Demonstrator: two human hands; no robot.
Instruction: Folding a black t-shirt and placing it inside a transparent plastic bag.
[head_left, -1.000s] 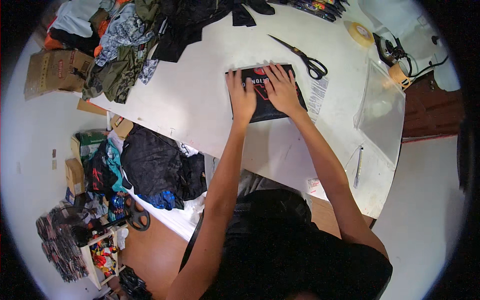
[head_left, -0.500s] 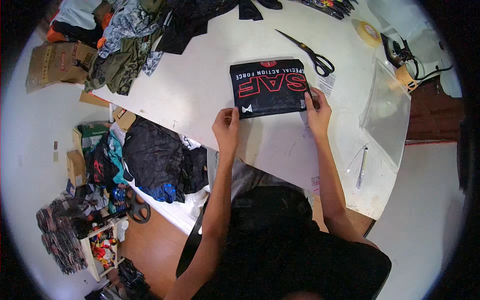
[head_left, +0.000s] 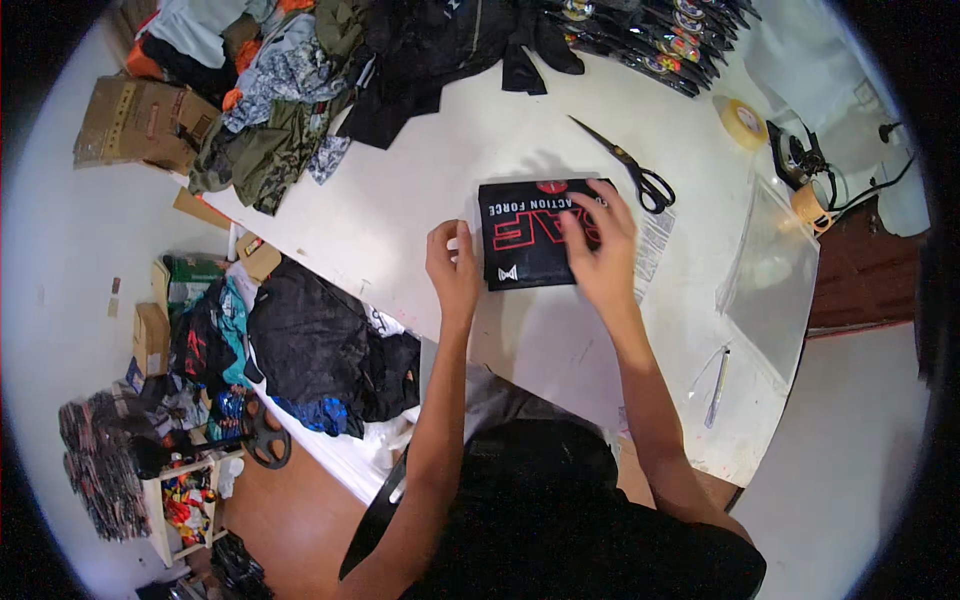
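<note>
From the head camera, the right hand (head_left: 600, 250) lies flat, fingers spread, pressing on the folded black shirt (head_left: 535, 245) (red and white print) on the white table (head_left: 420, 210). The left hand (head_left: 452, 270) sits just left of it, loosely curled, holding nothing. Black scissors (head_left: 630, 170) lie just past the right hand.

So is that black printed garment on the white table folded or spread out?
Folded: the black printed garment lies as a compact flat rectangle under the right hand.
</note>
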